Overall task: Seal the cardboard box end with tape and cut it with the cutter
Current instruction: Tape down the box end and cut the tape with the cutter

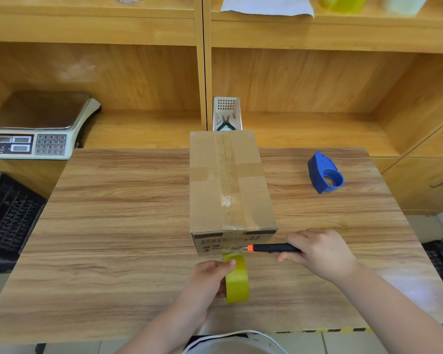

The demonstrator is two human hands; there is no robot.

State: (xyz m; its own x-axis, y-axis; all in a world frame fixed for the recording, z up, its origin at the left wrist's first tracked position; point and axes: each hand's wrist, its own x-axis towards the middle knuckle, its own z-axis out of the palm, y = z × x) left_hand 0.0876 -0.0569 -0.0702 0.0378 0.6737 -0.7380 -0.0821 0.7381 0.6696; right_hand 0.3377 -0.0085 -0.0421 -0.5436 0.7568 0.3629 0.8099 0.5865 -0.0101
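Observation:
A closed cardboard box (228, 185) lies lengthwise on the wooden table (118, 226), its near end facing me. Clear tape runs along its top seam and down the near end. My left hand (207, 279) grips a yellow-green tape roll (237, 277) just below the box's near end, with a strip stretched up to the box. My right hand (317, 254) holds a black cutter with an orange tip (271, 248), laid level, its tip at the tape strip beside the box's lower edge.
A blue tape dispenser (325, 173) lies on the table's right side. A weighing scale (39, 126) sits on the shelf at the left. A white basket with green pliers (226, 114) stands behind the box. Black crates (8, 213) flank the table.

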